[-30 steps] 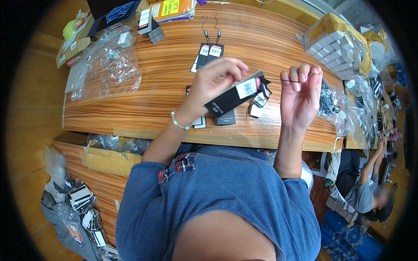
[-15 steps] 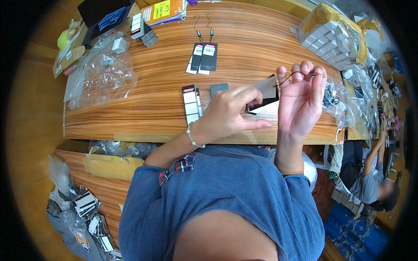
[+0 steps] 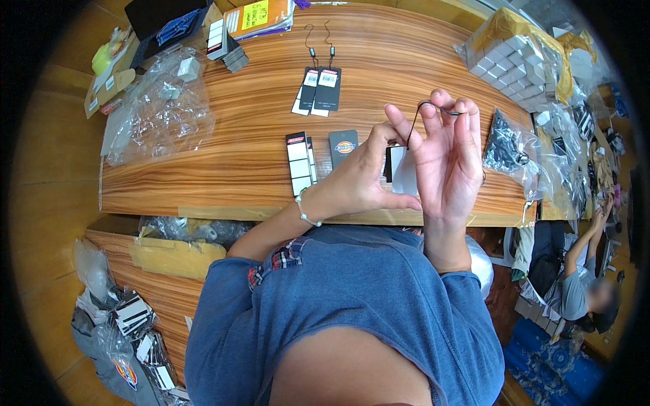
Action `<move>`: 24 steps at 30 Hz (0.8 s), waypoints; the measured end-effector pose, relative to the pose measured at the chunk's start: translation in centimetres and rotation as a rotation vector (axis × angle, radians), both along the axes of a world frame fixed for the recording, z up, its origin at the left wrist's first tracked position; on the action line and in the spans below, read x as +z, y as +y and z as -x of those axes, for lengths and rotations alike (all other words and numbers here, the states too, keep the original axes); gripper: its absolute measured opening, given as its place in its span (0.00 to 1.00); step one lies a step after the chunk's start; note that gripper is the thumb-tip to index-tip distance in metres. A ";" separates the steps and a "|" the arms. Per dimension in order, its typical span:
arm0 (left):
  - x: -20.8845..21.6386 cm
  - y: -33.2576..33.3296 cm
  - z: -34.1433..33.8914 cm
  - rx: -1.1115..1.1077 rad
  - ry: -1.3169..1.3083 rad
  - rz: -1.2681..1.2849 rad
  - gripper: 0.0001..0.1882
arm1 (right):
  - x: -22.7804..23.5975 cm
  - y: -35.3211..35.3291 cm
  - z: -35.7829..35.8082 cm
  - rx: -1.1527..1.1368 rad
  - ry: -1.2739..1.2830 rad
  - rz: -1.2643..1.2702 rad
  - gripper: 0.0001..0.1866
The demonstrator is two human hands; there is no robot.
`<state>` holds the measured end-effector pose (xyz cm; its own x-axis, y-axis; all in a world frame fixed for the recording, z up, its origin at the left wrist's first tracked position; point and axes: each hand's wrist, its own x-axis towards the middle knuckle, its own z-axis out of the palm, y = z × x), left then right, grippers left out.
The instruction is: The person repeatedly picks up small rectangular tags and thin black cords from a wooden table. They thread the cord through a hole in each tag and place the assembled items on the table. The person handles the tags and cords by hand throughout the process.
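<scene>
My right hand (image 3: pixel 447 159) is raised, palm toward me, its thumb and fingertips pinching the end of a black hang-tag string (image 3: pixel 414 122). That string loops down toward my left hand (image 3: pixel 369 172). My left fingers curl at the upper edge of a white-and-black hang tag (image 3: pixel 404 172), with the thumb stretched apart below; part of the tag is hidden behind both hands. Beside my left hand lie a dark grey card (image 3: pixel 343 143) and a small group of white-panelled tags (image 3: pixel 298 162). Farther back rest two strung black tags (image 3: pixel 326 88), overlapping white ones.
On the wooden table (image 3: pixel 257 135), a clear plastic bag (image 3: pixel 176 108) lies left and a bag of black strings (image 3: pixel 504 142) right. A tag stack (image 3: pixel 233 54) and notebooks (image 3: pixel 261 17) sit at the back left. A wrapped block of white boxes (image 3: pixel 511 64) stands back right. Another person (image 3: pixel 575 284) is far right.
My right hand has shifted left and slightly down, closer to my left hand. The held tag has turned and dropped between my hands, and the string now arches. The dark grey card shows more fully.
</scene>
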<state>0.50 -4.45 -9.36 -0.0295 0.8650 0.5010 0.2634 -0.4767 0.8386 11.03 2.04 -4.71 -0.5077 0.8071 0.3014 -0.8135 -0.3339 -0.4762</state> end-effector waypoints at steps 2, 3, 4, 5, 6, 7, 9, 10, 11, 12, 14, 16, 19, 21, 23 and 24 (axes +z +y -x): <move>-0.1 0.1 0.2 -0.164 -0.327 0.201 0.28 | -0.1 0.2 -0.1 0.035 -0.016 0.005 0.05; -0.2 0.2 0.4 -0.248 -0.490 0.301 0.24 | -0.1 0.4 -0.3 0.051 -0.023 0.007 0.05; -0.4 0.2 0.6 -0.216 -0.495 0.274 0.13 | 0.0 0.5 -0.6 0.072 -0.048 -0.005 0.05; -0.8 0.4 1.1 -0.240 -0.536 0.317 0.13 | 0.0 0.8 -1.0 0.092 -0.073 -0.017 0.05; -1.2 0.7 1.9 -0.261 -0.577 0.358 0.12 | 0.1 1.0 -1.3 0.115 -0.097 -0.031 0.04; -1.5 0.9 2.3 -0.283 -0.617 0.399 0.11 | 0.1 1.1 -1.5 0.116 -0.132 -0.062 0.04; -1.6 1.0 2.1 -0.368 -0.878 0.339 0.10 | 0.0 1.3 -1.8 0.118 -0.201 -0.122 0.04; -1.9 0.8 2.4 -0.469 -0.993 0.349 0.11 | -0.2 1.4 -1.6 0.106 -0.202 -0.136 0.05; -2.0 0.6 2.4 -0.570 -1.108 0.357 0.12 | -0.5 1.4 -1.3 0.101 -0.174 -0.108 0.05; -1.3 0.4 1.8 -0.447 -1.009 0.419 0.14 | -1.0 1.3 -1.0 0.094 -0.146 -0.081 0.05; -1.0 0.1 1.9 -0.615 -1.175 0.526 0.17 | -1.2 0.8 -0.5 0.065 -0.092 -0.055 0.05; -0.6 -0.8 1.6 -0.699 -1.276 0.571 0.26 | -1.0 0.5 -0.2 0.038 -0.079 -0.045 0.05; -1.0 -1.8 1.8 -0.696 -0.951 0.442 0.25 | -0.9 -0.2 -0.3 0.025 -0.068 -0.056 0.05; -0.6 -2.7 2.0 -0.610 -0.755 0.464 0.20 | -0.9 -0.6 -0.5 0.031 -0.057 -0.064 0.05; -0.4 -3.5 1.7 -0.639 -0.810 0.480 0.20 | -0.8 -1.0 -0.7 0.045 -0.036 -0.063 0.04; -0.1 -3.9 1.6 -0.613 -0.818 0.483 0.18 | -0.7 -1.4 -0.9 0.050 -0.035 -0.060 0.04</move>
<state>-1.12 -8.32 -9.47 0.3010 0.9439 0.1356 -0.6160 0.0839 0.7832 11.89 0.69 -5.41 -0.5580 0.7615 0.3297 -0.7788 -0.3435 -0.5249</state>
